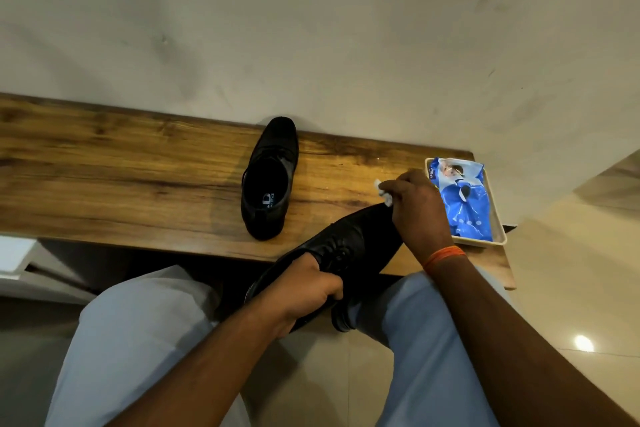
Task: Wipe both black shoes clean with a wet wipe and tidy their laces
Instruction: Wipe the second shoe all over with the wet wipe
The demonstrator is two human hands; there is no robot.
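— Left hand [304,291]?
— Clamped round heel end of black shoe [349,246], held over lap at bench [121,184] edge.
— Right hand [415,208]?
— Closed on white wet wipe [383,192], pressed to toe.
— Other shoe [270,180]?
— Flat on bench, beside wipes pack [462,198] in tray [498,236].

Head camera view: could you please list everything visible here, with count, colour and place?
shoe on the table: one, black, standing on the wooden table, toe toward the wall.
held shoe: one, black, over the table's near edge, gripped at the heel end.
wet wipe: one, white, bunched against the held shoe's toe.
wipes pack: one, blue and white, lying in the tray.
tray: one, cream, at the table's right end.
table: one, brown wood, against the wall.
wristband: one, orange, on the right wrist.
left hand: gripping the held shoe.
right hand: pressing the wet wipe.
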